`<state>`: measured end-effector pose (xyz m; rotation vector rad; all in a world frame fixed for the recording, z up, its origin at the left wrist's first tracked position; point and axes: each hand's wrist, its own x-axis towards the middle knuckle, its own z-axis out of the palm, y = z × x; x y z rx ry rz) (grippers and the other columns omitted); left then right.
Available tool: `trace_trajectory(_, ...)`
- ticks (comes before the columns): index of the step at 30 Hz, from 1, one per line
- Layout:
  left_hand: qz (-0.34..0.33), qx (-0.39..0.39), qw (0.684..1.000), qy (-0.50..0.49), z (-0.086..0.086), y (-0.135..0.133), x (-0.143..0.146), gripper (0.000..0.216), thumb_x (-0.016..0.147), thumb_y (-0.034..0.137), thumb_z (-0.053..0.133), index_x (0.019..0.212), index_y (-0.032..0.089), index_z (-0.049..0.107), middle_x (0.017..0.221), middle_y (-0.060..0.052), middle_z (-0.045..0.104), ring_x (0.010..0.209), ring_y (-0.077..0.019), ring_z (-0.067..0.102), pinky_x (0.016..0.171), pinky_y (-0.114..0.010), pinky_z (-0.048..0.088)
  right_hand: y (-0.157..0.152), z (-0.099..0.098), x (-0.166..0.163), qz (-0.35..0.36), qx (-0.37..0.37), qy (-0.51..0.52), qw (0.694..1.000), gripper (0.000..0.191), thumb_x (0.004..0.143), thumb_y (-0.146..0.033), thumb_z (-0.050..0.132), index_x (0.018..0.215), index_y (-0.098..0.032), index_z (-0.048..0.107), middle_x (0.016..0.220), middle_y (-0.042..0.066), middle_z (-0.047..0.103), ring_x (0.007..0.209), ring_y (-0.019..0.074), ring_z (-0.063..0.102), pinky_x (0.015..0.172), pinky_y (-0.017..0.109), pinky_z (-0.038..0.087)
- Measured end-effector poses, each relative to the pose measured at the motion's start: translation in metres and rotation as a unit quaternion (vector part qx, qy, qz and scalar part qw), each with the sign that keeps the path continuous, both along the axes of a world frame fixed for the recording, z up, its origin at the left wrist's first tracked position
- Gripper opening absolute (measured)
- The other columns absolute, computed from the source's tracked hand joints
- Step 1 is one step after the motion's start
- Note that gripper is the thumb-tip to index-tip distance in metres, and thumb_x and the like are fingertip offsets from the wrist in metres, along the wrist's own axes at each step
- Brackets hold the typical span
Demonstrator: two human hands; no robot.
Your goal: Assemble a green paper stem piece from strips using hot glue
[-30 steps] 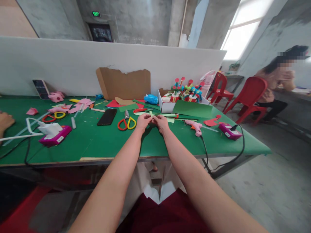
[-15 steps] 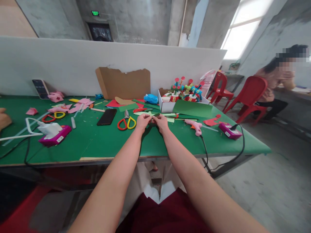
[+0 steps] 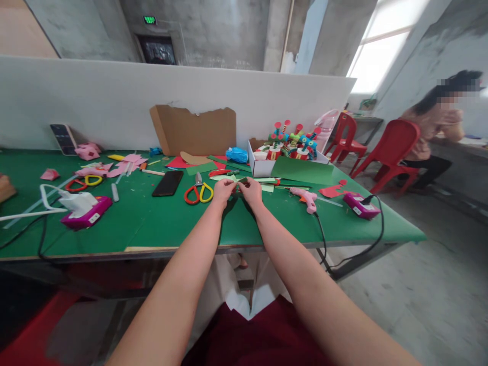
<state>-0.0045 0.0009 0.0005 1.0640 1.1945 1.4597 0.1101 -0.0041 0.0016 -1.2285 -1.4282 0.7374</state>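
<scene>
Close together over the green table, my left hand (image 3: 224,191) and my right hand (image 3: 251,192) pinch a small green paper strip (image 3: 243,180). Fingers cover most of the strip, so its full shape is hidden. Red-and-yellow-handled scissors (image 3: 199,192) lie just left of my left hand. Behind my fingers are light green paper pieces (image 3: 267,180) and a red-handled tool (image 3: 221,173) beside a folded green strip. To the right of my right hand rests a pink glue gun (image 3: 308,197).
A white box (image 3: 263,166) of colourful paper figures stands at the back right, with a green sheet (image 3: 301,170) leaning on it. A black phone (image 3: 168,183) lies left of the scissors. Purple power sockets (image 3: 361,205) trail cables. Another person (image 3: 434,119) sits at far right.
My fingers have shifted slightly on the green strip, and more of it shows between them. At the far left edge, another person's hand has moved a little.
</scene>
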Motion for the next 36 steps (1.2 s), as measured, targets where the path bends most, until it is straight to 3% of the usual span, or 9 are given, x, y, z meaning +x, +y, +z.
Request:
trace_trajectory(7,0.033,-0.021,0.998,-0.040,0.0005,0.0012,-0.0002,0.015,0.061,0.019,0.072,0.063,0.016,0.057,0.054,0.004,0.054,0.051,-0.0102,0.051,0.055,-0.024,0.043,-0.0012,0.0027,-0.0026,0.023,-0.017,-0.021,0.999,0.020,0.075,-0.016,0.054,0.086,-0.021,0.069,0.080,0.000,0.074,0.070,0.0164,0.070,0.074,0.029,0.056)
trace_trajectory(16,0.010,-0.015,0.999,-0.048,0.0002,0.0013,-0.0006,0.018,0.060,0.021,0.074,0.063,0.017,0.057,0.052,0.005,0.053,0.049,-0.0100,0.051,0.053,-0.024,0.041,0.0044,-0.0009,-0.0018,0.032,-0.040,0.117,0.992,0.012,0.078,-0.030,0.063,0.069,-0.022,0.067,0.058,-0.004,0.064,0.057,0.0144,0.063,0.057,0.024,0.052)
trace_trajectory(24,-0.038,-0.006,0.997,-0.061,0.0001,0.0010,0.0003,0.027,0.057,0.024,0.081,0.070,0.015,0.059,0.057,0.004,0.058,0.051,-0.0081,0.053,0.052,-0.021,0.040,0.0014,0.0000,-0.0006,0.038,-0.049,0.194,0.979,0.013,0.068,-0.031,0.073,0.069,-0.020,0.066,0.061,-0.005,0.066,0.056,0.0107,0.059,0.059,0.022,0.053)
trace_trajectory(36,-0.065,-0.003,0.995,-0.078,0.0041,-0.0025,-0.0002,0.029,0.055,0.023,0.083,0.073,0.014,0.062,0.064,0.001,0.064,0.055,-0.0098,0.058,0.055,-0.023,0.046,0.0022,-0.0002,-0.0012,0.070,-0.126,0.269,0.952,0.012,0.072,-0.027,0.075,0.071,-0.017,0.068,0.055,-0.004,0.064,0.052,0.0094,0.060,0.061,0.022,0.054)
